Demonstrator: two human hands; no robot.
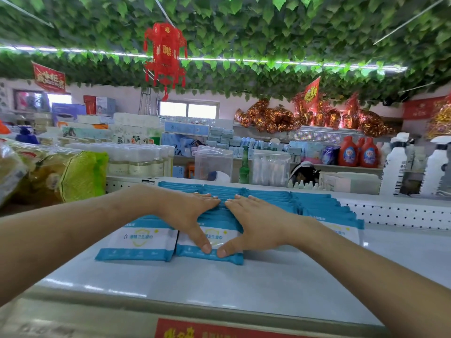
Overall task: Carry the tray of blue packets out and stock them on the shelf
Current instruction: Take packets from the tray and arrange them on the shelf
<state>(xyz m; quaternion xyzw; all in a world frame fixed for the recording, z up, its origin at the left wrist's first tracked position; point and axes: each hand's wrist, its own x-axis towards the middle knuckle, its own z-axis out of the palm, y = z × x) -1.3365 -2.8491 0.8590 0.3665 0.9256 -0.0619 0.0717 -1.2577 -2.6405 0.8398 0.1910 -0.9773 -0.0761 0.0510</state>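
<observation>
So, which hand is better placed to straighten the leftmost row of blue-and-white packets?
Left. The left hand rests right beside that leftmost row of blue-and-white plastic packets; the right hand presses the middle row farther away.

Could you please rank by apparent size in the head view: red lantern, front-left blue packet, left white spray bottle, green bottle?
Red lantern and front-left blue packet: about alike; packet is nearer.
Left white spray bottle.
Green bottle.
</observation>
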